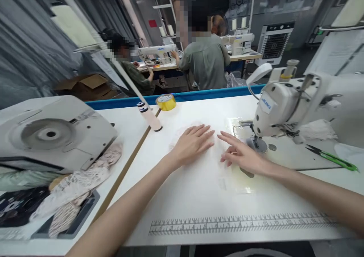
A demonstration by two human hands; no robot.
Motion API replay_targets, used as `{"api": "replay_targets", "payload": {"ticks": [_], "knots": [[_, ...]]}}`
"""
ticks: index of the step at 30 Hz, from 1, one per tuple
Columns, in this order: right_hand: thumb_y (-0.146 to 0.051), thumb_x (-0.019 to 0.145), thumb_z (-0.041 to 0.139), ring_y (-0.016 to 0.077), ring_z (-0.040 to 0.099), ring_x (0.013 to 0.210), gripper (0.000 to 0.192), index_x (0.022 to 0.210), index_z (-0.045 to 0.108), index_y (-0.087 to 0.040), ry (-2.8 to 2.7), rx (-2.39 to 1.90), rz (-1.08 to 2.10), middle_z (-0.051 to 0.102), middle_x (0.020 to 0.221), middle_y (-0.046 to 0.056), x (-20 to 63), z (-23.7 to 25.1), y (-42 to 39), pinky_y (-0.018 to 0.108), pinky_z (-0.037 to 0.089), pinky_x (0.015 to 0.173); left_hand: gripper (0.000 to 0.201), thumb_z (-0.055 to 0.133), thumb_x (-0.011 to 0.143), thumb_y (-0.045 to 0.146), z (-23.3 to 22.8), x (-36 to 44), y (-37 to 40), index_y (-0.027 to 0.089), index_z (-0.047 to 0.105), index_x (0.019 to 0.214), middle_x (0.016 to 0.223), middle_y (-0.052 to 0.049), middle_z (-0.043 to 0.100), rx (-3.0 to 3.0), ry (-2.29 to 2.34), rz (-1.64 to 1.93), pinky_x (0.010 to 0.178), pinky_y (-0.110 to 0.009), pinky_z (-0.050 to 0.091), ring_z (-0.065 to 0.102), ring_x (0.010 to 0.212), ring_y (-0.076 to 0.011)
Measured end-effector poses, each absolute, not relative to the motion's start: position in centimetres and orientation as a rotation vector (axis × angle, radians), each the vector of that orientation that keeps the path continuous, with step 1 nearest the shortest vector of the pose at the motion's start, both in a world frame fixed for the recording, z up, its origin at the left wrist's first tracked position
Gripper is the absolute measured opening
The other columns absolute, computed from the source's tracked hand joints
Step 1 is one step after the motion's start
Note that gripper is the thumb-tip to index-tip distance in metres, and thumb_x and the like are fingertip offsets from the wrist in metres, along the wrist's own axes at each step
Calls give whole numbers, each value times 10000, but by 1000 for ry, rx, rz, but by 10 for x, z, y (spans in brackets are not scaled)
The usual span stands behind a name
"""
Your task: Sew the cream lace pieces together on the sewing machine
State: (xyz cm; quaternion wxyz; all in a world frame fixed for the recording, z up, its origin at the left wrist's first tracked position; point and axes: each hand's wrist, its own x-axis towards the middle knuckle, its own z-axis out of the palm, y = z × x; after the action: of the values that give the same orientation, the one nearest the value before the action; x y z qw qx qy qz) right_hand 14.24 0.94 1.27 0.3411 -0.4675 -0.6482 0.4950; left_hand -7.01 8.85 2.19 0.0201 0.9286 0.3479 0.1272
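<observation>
— What did the head view hold, by count?

— Two hands of the person's own. The left hand [195, 143] lay flat and released, fingers spread, pressing a pale, thin piece of fabric [182, 133] on the white table [199, 196]. The right hand [241, 154] was loosely released too, fingers stretched toward 10 o'clock, grasping nothing, resting just beside the left one. One sewing machine [287, 101] stood at 2 o'clock from the hands, its needle plate [257, 144] just beside the right fingertips.

— Anything else counted?

— One roll of yellow tape [166, 102] at 11 o'clock near the blue table edge, one pair of green scissors [331, 157] at 3 o'clock, one printed ruler [241, 223] along the near edge at 6 o'clock, and one heap of lace cloth [76, 185] at 9 o'clock. Two other people [206, 60] sat at machines across the room at 12 o'clock.

— What was hard to make out?

— The fabric nearly matched the table, so its outline was faint. A clear film patch [237, 183] under the right wrist was barely visible. A second machine [51, 135], tipped over at 9 o'clock, was cut off by the left border.

— What stood in the way?

— A slanted white pole [127, 79] crossed in front of the seated people.
</observation>
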Motion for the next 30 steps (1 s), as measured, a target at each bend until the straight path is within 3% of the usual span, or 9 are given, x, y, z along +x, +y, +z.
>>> {"api": "replay_targets", "payload": {"ticks": [2,5,8,11,13,17,19,23,30], "knots": [[-272,861,505,125,620,828,578,1420,366,-325,-1771,-1236,1249,71,1573,46,158,13,-12,346,572,753,485,369,963,480,17,-68,83,285,394,1406,1488,-47,367,2995,1096,250,1131,-465,222,339,1364,-261],[-332,893,503,155,612,922,544,1419,368,-348,-1883,-1318,1173,177,1557,48,183,20,-47,367,533,850,489,404,953,478,12,-66,80,286,401,1402,1517,-51,303,3126,1118,227,1138,-512,197,296,1386,-295],[-360,915,473,163,630,895,499,1407,388,-364,-1921,-1395,1129,243,1538,46,210,28,-72,306,560,677,471,441,943,470,14,-61,74,298,428,1382,1514,-20,307,3282,976,326,1161,-536,134,241,1411,-291],[-293,923,445,179,654,871,348,1234,600,-286,-2045,-1453,852,589,1279,52,243,27,-79,302,548,684,421,440,960,413,15,-47,58,266,465,1353,1457,-17,413,3379,710,389,1169,-473,196,307,1389,-237],[-224,917,413,223,641,959,317,1091,678,-235,-2125,-1545,395,689,1078,52,268,24,-74,339,523,756,385,453,958,393,14,-33,45,240,518,1306,1399,-28,491,3389,570,446,1147,-463,256,377,1351,-237],[-110,835,462,245,613,978,295,1033,661,-201,-1999,-1955,-260,660,1125,62,316,20,-50,307,455,659,330,447,963,335,13,0,20,226,563,1252,1283,-16,599,3322,313,506,1056,-414,391,520,1226,-211],[-176,844,504,247,612,940,253,1063,632,-182,-1891,-2046,-318,647,1130,83,330,21,-34,292,412,594,310,429,970,314,13,17,11,221,584,1221,1243,-12,626,3267,236,525,1011,-392,433,565,1164,-196],[-391,854,556,274,594,911,284,1008,627,-163,-1766,-2120,-352,660,1011,115,335,21,-3,308,383,628,282,445,963,292,13,45,2,200,607,1174,1173,-19,663,3150,223,660,960,-396,464,611,1080,-201],[-234,894,472,220,579,786,172,848,619,-157,-1843,-2088,-209,648,859,101,327,24,9,298,349,637,223,481,932,188,1,44,9,201,617,1108,1066,-25,688,2881,434,918,872,-351,472,623,989,-178]]}}
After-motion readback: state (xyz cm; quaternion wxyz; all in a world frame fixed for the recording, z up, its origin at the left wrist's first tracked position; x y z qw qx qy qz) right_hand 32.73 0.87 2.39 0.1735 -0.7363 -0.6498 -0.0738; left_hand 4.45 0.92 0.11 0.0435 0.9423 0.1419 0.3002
